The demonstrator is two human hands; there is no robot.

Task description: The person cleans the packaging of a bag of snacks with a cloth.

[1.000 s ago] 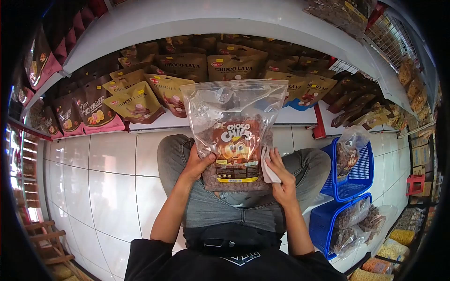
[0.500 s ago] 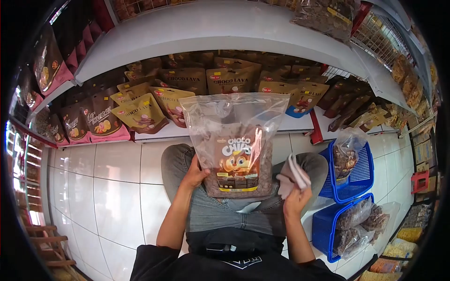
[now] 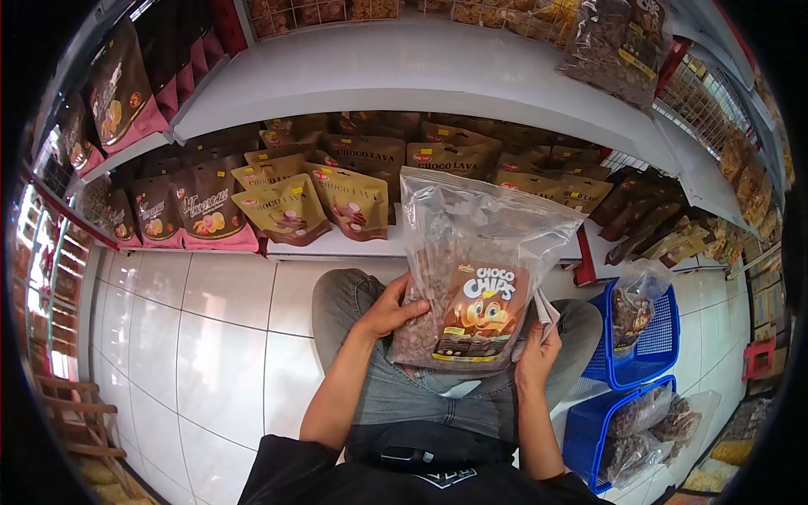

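Choco Chips bag (image 3: 471, 290): tilted over the lap (image 3: 379, 404), between the hands. Probably fairly heavy, loose-filled, slick film; best gripped at the filled lower sides, since the slack top likely folds. Left hand (image 3: 392, 311) closed on its left side, thumb in front. Right hand (image 3: 537, 358) pinches a pale cloth (image 3: 547, 314) at its right edge; bag contact unclear.
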